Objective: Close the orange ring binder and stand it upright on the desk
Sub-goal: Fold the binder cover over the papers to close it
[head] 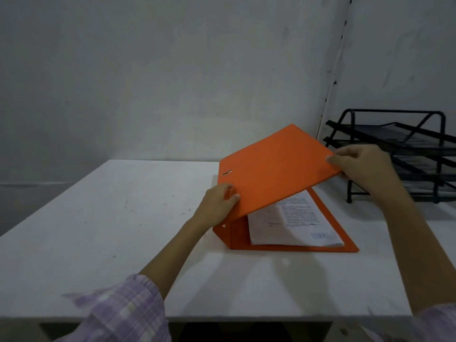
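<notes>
On the white desk (123,230), toward the 2 o'clock side of its surface, lies the orange ring binder (276,169), half shut. Its back cover rests flat on the desk, the spine stands at the 9 o'clock side, and the front cover is raised at a slant over a stack of printed papers (293,223) filed inside.

The left hand (217,203) grips the front cover's near edge close to the spine, thumb on top and fingers beneath. The right hand (362,169) pinches the cover's free edge at 3 o'clock, fingers closed on it.

As for progress, the closing looks under way but unfinished: a wide gap shows between the cover and the papers. The cover has yet to come flat, and the whole second part, standing the binder upright on the desk, is not begun.

The count: one binder, one stack of papers, two hands, both on the cover. At 3 o'clock, just beyond the right hand and well clear of the binder, stands one black wire tray rack (407,154) with three tiers showing; one purple checked sleeve (123,314) is clear at 7 o'clock.
</notes>
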